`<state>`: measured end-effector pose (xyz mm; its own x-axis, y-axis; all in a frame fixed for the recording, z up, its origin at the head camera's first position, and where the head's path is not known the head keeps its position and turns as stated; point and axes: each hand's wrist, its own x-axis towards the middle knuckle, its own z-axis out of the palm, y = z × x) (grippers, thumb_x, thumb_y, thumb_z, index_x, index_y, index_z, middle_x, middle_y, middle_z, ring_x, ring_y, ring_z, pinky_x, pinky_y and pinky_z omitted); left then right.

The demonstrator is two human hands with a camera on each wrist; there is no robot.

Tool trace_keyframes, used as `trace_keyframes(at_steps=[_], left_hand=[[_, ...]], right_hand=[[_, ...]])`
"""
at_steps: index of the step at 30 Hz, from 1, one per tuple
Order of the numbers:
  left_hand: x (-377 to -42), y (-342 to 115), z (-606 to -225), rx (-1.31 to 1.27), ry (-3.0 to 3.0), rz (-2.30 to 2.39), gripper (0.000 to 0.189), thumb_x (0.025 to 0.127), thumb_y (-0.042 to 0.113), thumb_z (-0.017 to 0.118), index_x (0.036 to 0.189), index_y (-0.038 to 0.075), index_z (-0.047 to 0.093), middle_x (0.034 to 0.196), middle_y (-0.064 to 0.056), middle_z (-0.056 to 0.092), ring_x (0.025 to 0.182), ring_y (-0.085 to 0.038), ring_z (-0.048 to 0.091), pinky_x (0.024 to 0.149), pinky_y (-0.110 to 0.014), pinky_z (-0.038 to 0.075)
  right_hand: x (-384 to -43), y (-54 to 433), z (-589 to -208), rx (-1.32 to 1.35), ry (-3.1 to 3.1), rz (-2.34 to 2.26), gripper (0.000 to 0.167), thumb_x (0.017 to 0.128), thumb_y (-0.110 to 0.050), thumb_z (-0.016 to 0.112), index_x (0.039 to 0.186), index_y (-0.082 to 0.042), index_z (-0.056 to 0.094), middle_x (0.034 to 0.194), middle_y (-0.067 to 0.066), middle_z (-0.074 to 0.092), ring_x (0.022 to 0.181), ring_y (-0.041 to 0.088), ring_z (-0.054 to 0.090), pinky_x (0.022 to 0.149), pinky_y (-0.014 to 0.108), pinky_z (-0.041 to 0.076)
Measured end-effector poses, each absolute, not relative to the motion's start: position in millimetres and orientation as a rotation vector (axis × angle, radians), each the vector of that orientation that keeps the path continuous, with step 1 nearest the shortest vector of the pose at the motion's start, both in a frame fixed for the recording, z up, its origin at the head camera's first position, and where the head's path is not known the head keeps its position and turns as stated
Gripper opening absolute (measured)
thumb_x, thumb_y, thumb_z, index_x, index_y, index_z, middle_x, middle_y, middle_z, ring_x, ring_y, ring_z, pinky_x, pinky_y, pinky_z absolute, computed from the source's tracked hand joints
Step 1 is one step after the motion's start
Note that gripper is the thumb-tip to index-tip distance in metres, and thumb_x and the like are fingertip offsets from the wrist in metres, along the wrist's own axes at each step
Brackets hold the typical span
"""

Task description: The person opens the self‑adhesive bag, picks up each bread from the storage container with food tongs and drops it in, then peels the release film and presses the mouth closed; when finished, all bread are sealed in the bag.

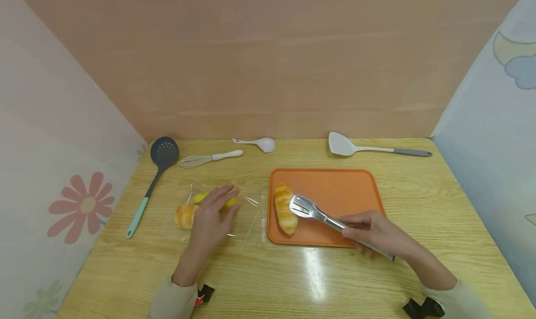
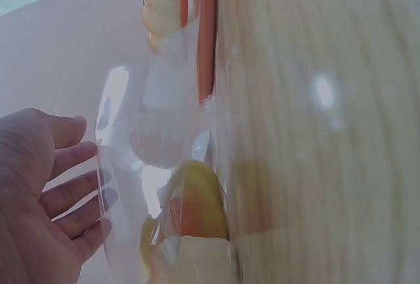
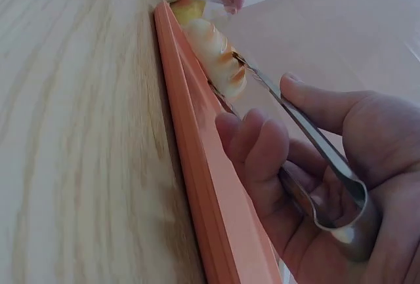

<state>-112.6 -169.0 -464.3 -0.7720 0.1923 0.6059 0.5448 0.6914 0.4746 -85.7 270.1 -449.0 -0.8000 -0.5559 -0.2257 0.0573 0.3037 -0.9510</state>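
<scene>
right hand (image 1: 377,231) holds tongs (image 1: 328,220) at the bread (image 1: 284,207), seemingly touching it.

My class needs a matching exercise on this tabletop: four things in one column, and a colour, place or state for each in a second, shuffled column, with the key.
Things
1. Metal tongs
2. Perforated skimmer
3. Drizzled bread roll
4. White-bladed spatula

Descriptions
A. Lies at the left end of the orange tray, seen from the head camera
B. Has a grey grip
C. Has a mint-green grip
D. Held in the right hand

Right pairs: 1-D, 2-C, 3-A, 4-B
</scene>
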Motion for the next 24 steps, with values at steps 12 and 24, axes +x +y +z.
trace_keyframes(at_steps=[12, 24], left_hand=[[-108.1, -167.3, -469.0, -0.652, -2.346, -0.914, 0.038, 0.090, 0.008, 0.092, 0.126, 0.003, 0.082, 0.137, -0.019, 0.076, 0.126, -0.041, 0.073, 0.122, -0.055, 0.049], [-106.4, -162.8, -466.7, -0.612, -2.356, -0.959, 0.029, 0.088, -0.001, 0.092, 0.116, 0.001, 0.084, 0.126, -0.017, 0.081, 0.123, -0.041, 0.075, 0.120, -0.058, 0.050]], right_hand=[[-80.9, 242.9, -458.2, -0.527, 2.048, -1.518, 0.045, 0.111, -0.014, 0.069, 0.151, 0.008, 0.063, 0.072, 0.016, 0.066, 0.052, 0.013, 0.057, 0.041, 0.030, 0.053], [-85.8, 210.9, -457.1, -0.512, 2.073, -1.465, 0.046, 0.112, -0.022, 0.071, 0.150, 0.004, 0.066, 0.073, 0.013, 0.069, 0.053, 0.013, 0.057, 0.042, 0.028, 0.053]])
